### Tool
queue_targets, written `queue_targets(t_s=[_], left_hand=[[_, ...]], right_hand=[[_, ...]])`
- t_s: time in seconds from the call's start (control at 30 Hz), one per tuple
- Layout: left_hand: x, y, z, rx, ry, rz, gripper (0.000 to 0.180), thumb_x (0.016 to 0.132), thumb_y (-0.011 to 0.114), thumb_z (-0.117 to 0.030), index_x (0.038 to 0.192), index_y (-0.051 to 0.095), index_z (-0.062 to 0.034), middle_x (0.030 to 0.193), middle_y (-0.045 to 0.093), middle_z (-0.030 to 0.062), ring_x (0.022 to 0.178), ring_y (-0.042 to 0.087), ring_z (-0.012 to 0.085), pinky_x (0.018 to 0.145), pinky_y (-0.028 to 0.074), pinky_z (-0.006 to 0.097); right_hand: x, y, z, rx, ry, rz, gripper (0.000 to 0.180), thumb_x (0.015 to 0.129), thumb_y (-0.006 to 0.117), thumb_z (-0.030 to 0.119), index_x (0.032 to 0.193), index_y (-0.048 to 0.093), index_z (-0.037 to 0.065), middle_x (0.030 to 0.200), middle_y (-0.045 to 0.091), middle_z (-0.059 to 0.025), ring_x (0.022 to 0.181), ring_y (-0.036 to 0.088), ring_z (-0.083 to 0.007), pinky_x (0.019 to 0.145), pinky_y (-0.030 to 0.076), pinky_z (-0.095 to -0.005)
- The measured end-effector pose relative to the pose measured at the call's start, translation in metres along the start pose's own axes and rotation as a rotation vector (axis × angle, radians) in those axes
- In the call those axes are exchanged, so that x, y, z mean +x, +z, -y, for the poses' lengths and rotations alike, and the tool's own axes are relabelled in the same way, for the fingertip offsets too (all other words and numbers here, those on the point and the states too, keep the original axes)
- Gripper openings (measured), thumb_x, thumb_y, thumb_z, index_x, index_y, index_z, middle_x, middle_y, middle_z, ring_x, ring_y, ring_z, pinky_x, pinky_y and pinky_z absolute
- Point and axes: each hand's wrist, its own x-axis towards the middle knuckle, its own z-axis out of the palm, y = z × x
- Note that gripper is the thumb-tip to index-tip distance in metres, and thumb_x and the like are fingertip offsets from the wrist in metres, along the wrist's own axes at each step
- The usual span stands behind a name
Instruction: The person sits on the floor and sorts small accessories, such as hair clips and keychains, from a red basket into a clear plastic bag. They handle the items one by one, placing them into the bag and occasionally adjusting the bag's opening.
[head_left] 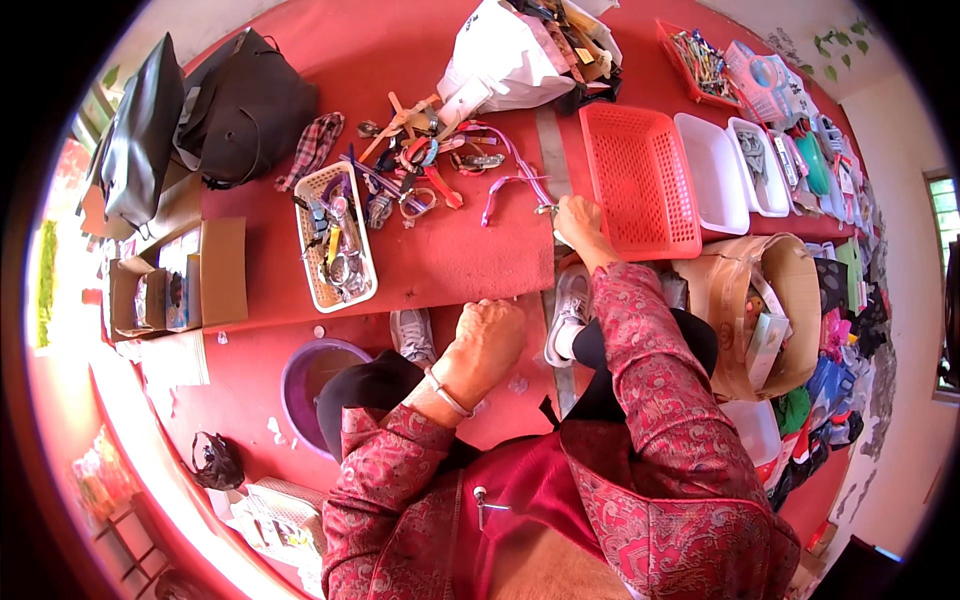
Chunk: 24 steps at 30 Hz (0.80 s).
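My right hand (580, 222) is at the right part of the red-covered table, fingers closed at the metal end of a thin purple strap (524, 168). That strap runs back to a heap of wristwatches and coloured straps (425, 170). Closer to me, my left hand (490, 338) hangs just off the table's front edge, curled into a fist. Its fingers face away, so whatever it may hold is hidden. Left of the heap stands a white basket (304, 240) with several watches in it.
A red basket (690, 215) and white trays (722, 180) stand at the right, above a cardboard box (715, 310). A stuffed white bag (500, 60) and black bags (240, 110) sit at the back. A purple basin (293, 385) is on the floor.
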Motion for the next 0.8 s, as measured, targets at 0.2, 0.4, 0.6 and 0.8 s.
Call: queue_targets(t_s=[0.2, 0.4, 0.6, 0.8], left_hand=[[0.002, -0.020, -0.001, -0.008, -0.013, 0.084, 0.018, 0.072, 0.057, -0.026, 0.068, 0.059, -0.0086, 0.066, 0.060, 0.0087, 0.065, 0.061, 0.0220, 0.053, 0.046, 0.033], [0.000, -0.047, 0.024, -0.052, -0.192, -0.243, 0.013, 0.075, 0.052, -0.016, 0.072, 0.057, -0.0056, 0.064, 0.060, 0.0092, 0.064, 0.061, 0.0257, 0.055, 0.047, 0.037], [0.015, -0.041, 0.044, -0.804, -0.474, -0.781, 0.022, 0.083, 0.048, -0.019, 0.094, 0.054, -0.0018, 0.080, 0.060, 0.0139, 0.075, 0.060, 0.0234, 0.063, 0.046, 0.035], [0.011, -0.049, 0.047, -2.259, -0.311, -0.347, 0.018, 0.084, 0.051, -0.016, 0.096, 0.055, -0.0029, 0.089, 0.058, 0.0034, 0.079, 0.055, 0.0138, 0.072, 0.044, 0.028]], right_hand=[[0.011, -0.050, -0.009, 0.687, 0.004, 0.375, 0.017, 0.069, 0.058, 0.017, 0.066, 0.060, 0.000, 0.060, 0.059, -0.0102, 0.052, 0.056, -0.0177, 0.050, 0.043, -0.0320], [-0.015, -0.136, 0.033, 1.121, -0.096, 0.518, 0.015, 0.072, 0.058, 0.013, 0.064, 0.060, 0.000, 0.060, 0.058, -0.0039, 0.052, 0.054, -0.0114, 0.049, 0.040, -0.0256], [-0.075, -0.182, 0.085, 1.412, -0.079, 0.582, 0.013, 0.073, 0.059, 0.010, 0.065, 0.058, 0.000, 0.060, 0.056, -0.0026, 0.052, 0.051, -0.0090, 0.048, 0.041, -0.0220], [-0.099, -0.181, 0.112, 1.485, -0.117, 0.598, 0.016, 0.075, 0.058, 0.013, 0.064, 0.057, 0.001, 0.061, 0.054, -0.0005, 0.053, 0.049, -0.0074, 0.048, 0.038, -0.0220]])
